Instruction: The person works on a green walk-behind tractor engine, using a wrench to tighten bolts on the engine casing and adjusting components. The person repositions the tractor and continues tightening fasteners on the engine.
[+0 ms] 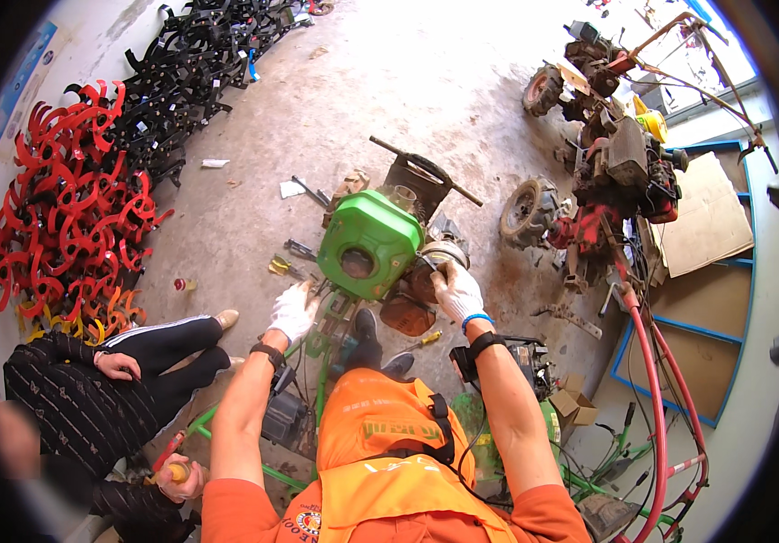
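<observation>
In front of me on the floor stands a small engine with a green fuel tank point(373, 237), its round filler opening dark. My left hand point(294, 310), in a white glove, is closed beside the tank's lower left edge; whatever it holds is too small to make out. My right hand point(459, 293), also gloved, has its fingers pinched at the tank's right side, next to a round metal engine part point(444, 254). A thin dark piece shows at those fingertips, but I cannot tell what it is. A dark bracket with a long bar point(421, 181) lies behind the tank.
Screwdrivers point(282, 266) lie left of the engine. Red curved tiller blades point(77, 199) and black ones point(186, 81) are heaped at left. A seated person point(118, 380) is at lower left. Dirty tiller machines point(620, 163) and a blue-framed shelf point(692, 335) stand at right.
</observation>
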The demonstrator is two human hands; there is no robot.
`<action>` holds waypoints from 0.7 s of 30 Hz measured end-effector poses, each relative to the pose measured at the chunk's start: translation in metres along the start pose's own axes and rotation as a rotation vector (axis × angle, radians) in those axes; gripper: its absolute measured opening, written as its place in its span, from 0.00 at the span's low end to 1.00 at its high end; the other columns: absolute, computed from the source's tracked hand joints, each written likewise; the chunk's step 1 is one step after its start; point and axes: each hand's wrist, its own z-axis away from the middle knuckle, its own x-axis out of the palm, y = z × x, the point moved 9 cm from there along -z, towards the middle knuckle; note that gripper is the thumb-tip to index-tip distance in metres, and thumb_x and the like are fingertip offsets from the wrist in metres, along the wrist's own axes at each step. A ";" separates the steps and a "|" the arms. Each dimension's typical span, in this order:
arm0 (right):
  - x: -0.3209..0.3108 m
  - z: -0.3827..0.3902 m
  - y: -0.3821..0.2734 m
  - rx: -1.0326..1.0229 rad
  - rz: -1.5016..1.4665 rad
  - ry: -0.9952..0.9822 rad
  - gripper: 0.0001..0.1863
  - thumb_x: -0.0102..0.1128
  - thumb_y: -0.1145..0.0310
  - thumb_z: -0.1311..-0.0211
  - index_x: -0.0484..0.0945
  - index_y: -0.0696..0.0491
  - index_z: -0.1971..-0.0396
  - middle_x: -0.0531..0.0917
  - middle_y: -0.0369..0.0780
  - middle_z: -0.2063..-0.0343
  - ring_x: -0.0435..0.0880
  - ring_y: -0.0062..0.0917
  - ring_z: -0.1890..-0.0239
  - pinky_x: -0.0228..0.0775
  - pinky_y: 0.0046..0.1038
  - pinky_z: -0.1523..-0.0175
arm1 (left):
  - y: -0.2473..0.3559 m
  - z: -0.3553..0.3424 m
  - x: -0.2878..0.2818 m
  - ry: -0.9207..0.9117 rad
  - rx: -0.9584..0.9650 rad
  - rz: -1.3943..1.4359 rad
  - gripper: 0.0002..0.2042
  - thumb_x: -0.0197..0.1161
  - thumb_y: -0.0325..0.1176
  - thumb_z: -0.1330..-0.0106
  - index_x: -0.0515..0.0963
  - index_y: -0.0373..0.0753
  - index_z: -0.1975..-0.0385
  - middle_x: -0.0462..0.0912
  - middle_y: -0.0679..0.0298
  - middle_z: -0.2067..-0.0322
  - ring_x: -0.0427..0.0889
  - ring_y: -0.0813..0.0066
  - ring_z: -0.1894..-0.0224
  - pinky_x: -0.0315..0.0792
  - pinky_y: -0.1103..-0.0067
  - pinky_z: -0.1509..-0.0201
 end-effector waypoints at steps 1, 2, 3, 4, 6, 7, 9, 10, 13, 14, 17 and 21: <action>0.001 0.000 0.001 0.016 0.017 -0.010 0.19 0.64 0.56 0.23 0.85 0.53 0.45 0.91 0.54 0.51 0.89 0.53 0.44 0.79 0.48 0.37 | -0.003 0.001 0.002 -0.006 -0.020 0.018 0.25 0.65 0.44 0.24 0.78 0.38 0.32 0.84 0.44 0.36 0.82 0.41 0.34 0.75 0.56 0.27; 0.000 0.000 0.000 -0.004 0.007 -0.005 0.19 0.64 0.55 0.23 0.85 0.54 0.44 0.91 0.54 0.51 0.89 0.54 0.44 0.79 0.47 0.37 | -0.005 0.002 0.003 -0.004 -0.027 0.022 0.26 0.65 0.44 0.24 0.78 0.38 0.31 0.83 0.44 0.35 0.81 0.41 0.33 0.75 0.56 0.27; 0.000 0.000 0.000 -0.002 0.009 -0.011 0.19 0.64 0.55 0.23 0.85 0.54 0.44 0.91 0.54 0.51 0.89 0.54 0.44 0.79 0.47 0.37 | -0.009 0.002 0.004 -0.006 -0.044 0.031 0.26 0.65 0.44 0.24 0.78 0.39 0.31 0.83 0.45 0.35 0.81 0.41 0.32 0.74 0.56 0.26; 0.001 -0.001 0.000 -0.001 0.011 -0.018 0.20 0.64 0.55 0.23 0.85 0.54 0.43 0.91 0.54 0.50 0.89 0.54 0.44 0.79 0.47 0.37 | -0.012 0.003 0.005 -0.006 -0.062 0.040 0.26 0.65 0.44 0.24 0.77 0.39 0.30 0.82 0.45 0.34 0.80 0.42 0.32 0.74 0.57 0.26; 0.001 -0.001 0.000 0.000 0.012 -0.024 0.20 0.64 0.55 0.23 0.85 0.54 0.43 0.91 0.55 0.50 0.89 0.54 0.44 0.79 0.47 0.36 | -0.013 0.005 0.003 0.039 -0.040 0.031 0.26 0.65 0.44 0.24 0.77 0.40 0.30 0.83 0.45 0.34 0.81 0.41 0.32 0.75 0.56 0.27; 0.002 -0.001 0.002 0.020 0.023 -0.036 0.20 0.64 0.55 0.23 0.85 0.54 0.43 0.91 0.55 0.51 0.89 0.54 0.44 0.79 0.47 0.36 | -0.014 0.007 0.003 0.051 -0.046 0.025 0.27 0.65 0.45 0.24 0.77 0.40 0.29 0.83 0.45 0.34 0.81 0.41 0.33 0.76 0.56 0.27; 0.000 -0.001 0.000 -0.001 0.022 -0.030 0.20 0.64 0.55 0.23 0.85 0.54 0.44 0.91 0.55 0.51 0.89 0.54 0.44 0.79 0.47 0.36 | -0.017 0.010 0.004 0.056 -0.054 0.025 0.27 0.65 0.45 0.24 0.77 0.40 0.30 0.83 0.45 0.34 0.81 0.41 0.33 0.76 0.56 0.27; 0.001 -0.001 0.002 0.017 0.039 -0.043 0.20 0.64 0.55 0.23 0.85 0.54 0.44 0.91 0.55 0.51 0.89 0.54 0.44 0.79 0.47 0.36 | -0.019 0.012 0.006 0.041 -0.083 0.026 0.27 0.65 0.45 0.24 0.77 0.40 0.30 0.83 0.45 0.34 0.81 0.41 0.32 0.75 0.56 0.27; -0.001 0.000 -0.001 0.002 0.024 -0.035 0.20 0.64 0.56 0.23 0.85 0.55 0.44 0.91 0.55 0.51 0.89 0.54 0.44 0.79 0.47 0.37 | -0.020 0.017 0.003 0.051 -0.089 0.005 0.27 0.65 0.45 0.24 0.77 0.39 0.30 0.83 0.45 0.34 0.81 0.41 0.32 0.75 0.56 0.26; -0.002 0.001 -0.004 -0.025 0.009 -0.026 0.20 0.63 0.56 0.23 0.85 0.55 0.44 0.91 0.56 0.51 0.89 0.54 0.44 0.79 0.47 0.37 | -0.019 0.019 0.003 0.051 -0.085 0.004 0.27 0.65 0.45 0.24 0.77 0.39 0.30 0.83 0.45 0.33 0.81 0.41 0.32 0.75 0.56 0.26; -0.004 0.002 -0.005 -0.027 0.006 -0.028 0.20 0.63 0.56 0.23 0.85 0.55 0.44 0.91 0.56 0.51 0.89 0.55 0.44 0.79 0.47 0.37 | -0.019 0.021 0.003 0.045 -0.087 0.009 0.27 0.65 0.45 0.24 0.77 0.38 0.30 0.82 0.45 0.33 0.81 0.42 0.31 0.74 0.56 0.25; -0.004 0.001 -0.004 -0.027 0.008 -0.026 0.20 0.63 0.56 0.23 0.85 0.55 0.45 0.91 0.57 0.51 0.89 0.55 0.45 0.79 0.48 0.37 | -0.018 0.022 0.006 0.055 -0.082 -0.016 0.27 0.64 0.45 0.23 0.77 0.37 0.30 0.82 0.45 0.33 0.81 0.42 0.31 0.74 0.56 0.25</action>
